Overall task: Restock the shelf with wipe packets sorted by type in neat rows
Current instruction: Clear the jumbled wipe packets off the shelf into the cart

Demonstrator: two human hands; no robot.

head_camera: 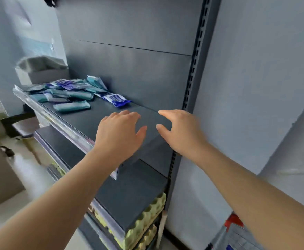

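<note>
Left hand and right hand above the dark shelf, right end, fingers spread, grasping nothing. Teal and blue wipe packets heaped loosely at the left end.

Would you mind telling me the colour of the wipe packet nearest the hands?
The wipe packet is blue and white; the head view shows it.

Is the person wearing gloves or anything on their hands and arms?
No gloves. The left hand and right hand are bare, with no rings that I can see. There is no watch or bracelet on either wrist. The arms are bare too, and no sleeves are in view.
</note>
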